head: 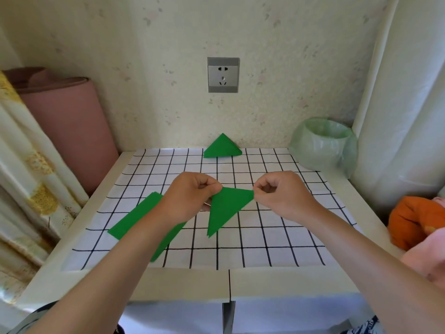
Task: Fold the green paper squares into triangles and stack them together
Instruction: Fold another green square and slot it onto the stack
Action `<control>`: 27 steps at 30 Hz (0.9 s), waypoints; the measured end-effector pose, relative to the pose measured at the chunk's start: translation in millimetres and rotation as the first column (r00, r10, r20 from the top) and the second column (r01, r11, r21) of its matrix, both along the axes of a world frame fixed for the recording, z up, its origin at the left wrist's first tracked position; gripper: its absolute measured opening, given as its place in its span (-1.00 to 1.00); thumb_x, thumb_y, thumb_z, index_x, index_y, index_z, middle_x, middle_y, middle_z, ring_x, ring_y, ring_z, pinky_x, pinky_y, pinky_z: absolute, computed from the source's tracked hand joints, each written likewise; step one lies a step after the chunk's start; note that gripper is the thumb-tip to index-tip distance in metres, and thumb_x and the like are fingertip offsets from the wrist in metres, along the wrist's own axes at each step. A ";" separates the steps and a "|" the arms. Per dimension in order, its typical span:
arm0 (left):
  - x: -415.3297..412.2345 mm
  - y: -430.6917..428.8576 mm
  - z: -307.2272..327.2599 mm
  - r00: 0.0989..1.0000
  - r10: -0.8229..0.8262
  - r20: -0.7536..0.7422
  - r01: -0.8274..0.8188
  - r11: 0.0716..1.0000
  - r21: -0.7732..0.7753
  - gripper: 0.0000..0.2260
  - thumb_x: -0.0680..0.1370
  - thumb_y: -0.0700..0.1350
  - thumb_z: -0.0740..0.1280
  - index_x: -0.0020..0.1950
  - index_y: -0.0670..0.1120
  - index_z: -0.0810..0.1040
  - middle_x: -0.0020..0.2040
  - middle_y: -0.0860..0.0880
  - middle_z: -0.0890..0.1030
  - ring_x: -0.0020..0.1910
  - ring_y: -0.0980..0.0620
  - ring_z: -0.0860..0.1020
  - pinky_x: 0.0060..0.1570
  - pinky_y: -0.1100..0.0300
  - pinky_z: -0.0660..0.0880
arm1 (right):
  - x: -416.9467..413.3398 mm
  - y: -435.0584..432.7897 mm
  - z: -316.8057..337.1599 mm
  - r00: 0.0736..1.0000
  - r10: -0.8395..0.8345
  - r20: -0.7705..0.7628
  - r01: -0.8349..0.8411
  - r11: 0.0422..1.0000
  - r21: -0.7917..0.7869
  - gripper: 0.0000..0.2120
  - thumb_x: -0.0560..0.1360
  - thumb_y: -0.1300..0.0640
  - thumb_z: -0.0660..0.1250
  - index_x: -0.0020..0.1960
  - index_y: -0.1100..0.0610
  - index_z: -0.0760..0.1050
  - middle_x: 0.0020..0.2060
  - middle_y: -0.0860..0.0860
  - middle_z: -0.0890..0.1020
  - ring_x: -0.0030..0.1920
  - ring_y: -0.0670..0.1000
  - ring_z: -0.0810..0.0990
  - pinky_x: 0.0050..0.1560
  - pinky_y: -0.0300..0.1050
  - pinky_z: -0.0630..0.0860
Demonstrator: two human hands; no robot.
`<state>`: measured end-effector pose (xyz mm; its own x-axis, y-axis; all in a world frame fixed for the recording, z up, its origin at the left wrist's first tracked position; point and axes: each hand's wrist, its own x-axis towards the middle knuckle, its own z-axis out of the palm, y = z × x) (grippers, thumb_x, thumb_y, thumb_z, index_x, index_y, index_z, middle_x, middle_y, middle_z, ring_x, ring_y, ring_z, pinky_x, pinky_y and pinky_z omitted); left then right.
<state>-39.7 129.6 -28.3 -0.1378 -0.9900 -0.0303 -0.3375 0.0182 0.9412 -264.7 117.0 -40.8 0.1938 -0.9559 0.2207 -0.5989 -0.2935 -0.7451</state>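
At eight o'clock on the tabletop [277, 283], the stack of green squares [130, 222] lies flat, partly under the left forearm. Above the middle, the left hand [192, 198] and right hand [284, 196] each pinch an upper corner of a folded green triangle [226, 210], its point hanging toward six o'clock. At twelve o'clock, by the wall, sits the pile of folded triangles [221, 149].
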 end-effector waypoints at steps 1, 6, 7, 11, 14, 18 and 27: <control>1.7 -0.6 -0.2 1.000 0.004 0.006 -0.004 1.000 0.001 -0.86 0.59 -0.23 0.32 -0.05 -0.21 0.67 -0.18 -0.09 0.72 -0.28 0.08 0.67 -0.28 0.28 0.60 | -1.8 -1.0 0.1 1.000 -0.013 -0.002 0.013 1.000 0.007 -0.84 0.41 0.18 0.41 -0.33 0.00 0.62 -0.44 -0.10 0.61 -0.43 -0.19 0.47 -0.35 -0.36 0.43; 7.7 -4.8 -2.8 1.000 0.028 0.014 -0.028 1.000 -0.005 -0.84 0.61 -0.20 0.30 -0.06 -0.20 0.67 -0.21 -0.08 0.71 -0.30 0.07 0.66 -0.27 0.22 0.62 | -10.2 -4.9 -0.4 0.995 -0.069 -0.077 0.072 0.997 0.041 -0.86 0.41 0.15 0.40 -0.32 -0.01 0.60 -0.45 -0.17 0.60 -0.43 -0.22 0.47 -0.31 -0.30 0.45; 8.7 -5.2 -2.7 0.999 0.032 0.015 -0.032 0.999 -0.006 -0.83 0.61 -0.20 0.29 -0.05 -0.19 0.66 -0.21 -0.08 0.71 -0.29 0.06 0.66 -0.27 0.22 0.62 | -10.3 -4.8 0.3 0.995 -0.084 -0.056 0.086 0.996 0.035 -0.86 0.42 0.15 0.39 -0.30 -0.01 0.60 -0.44 -0.19 0.59 -0.42 -0.23 0.48 -0.30 -0.30 0.44; 5.4 -4.2 -4.0 1.000 -0.009 0.026 0.009 1.000 -0.001 -0.83 0.62 -0.18 0.28 -0.05 -0.18 0.66 -0.18 -0.08 0.71 -0.25 0.06 0.67 -0.23 0.20 0.62 | -0.7 0.4 5.4 0.993 -0.018 0.114 0.012 0.998 0.054 -0.90 0.51 0.05 0.35 -0.12 -0.05 0.65 -0.25 -0.23 0.67 -0.21 -0.21 0.61 -0.12 -0.24 0.49; 0.0 -3.6 -7.5 0.999 -0.036 0.034 0.036 0.999 -0.010 -0.83 0.62 -0.18 0.28 -0.06 -0.17 0.65 -0.16 -0.09 0.71 -0.18 0.00 0.68 -0.17 0.13 0.65 | 9.2 7.1 4.5 0.993 0.099 0.061 -0.105 0.989 0.101 -0.88 0.54 0.04 0.37 -0.09 -0.04 0.69 -0.31 -0.22 0.68 -0.28 -0.23 0.59 -0.15 -0.21 0.52; 0.0 -3.4 -13.4 0.975 -0.023 0.219 0.059 0.986 -0.159 -0.88 0.60 -0.13 0.32 -0.08 -0.05 0.64 -0.15 0.02 0.69 -0.13 0.11 0.63 -0.05 0.29 0.59 | 15.7 9.1 -0.1 0.994 0.103 0.044 -0.108 0.985 0.131 -0.83 0.53 0.11 0.39 -0.21 -0.03 0.68 -0.40 -0.11 0.67 -0.36 -0.17 0.58 -0.24 -0.14 0.52; 0.5 0.8 -6.2 0.864 -0.190 0.467 0.327 0.916 -0.232 -0.85 0.59 -0.10 0.32 -0.05 0.04 0.69 -0.24 0.17 0.65 -0.27 0.22 0.57 -0.25 0.37 0.45 | 22.4 12.2 -0.8 0.989 0.136 0.049 -0.143 0.972 0.184 -0.84 0.52 0.08 0.43 -0.23 0.01 0.69 -0.42 -0.03 0.64 -0.40 -0.12 0.55 -0.31 -0.20 0.46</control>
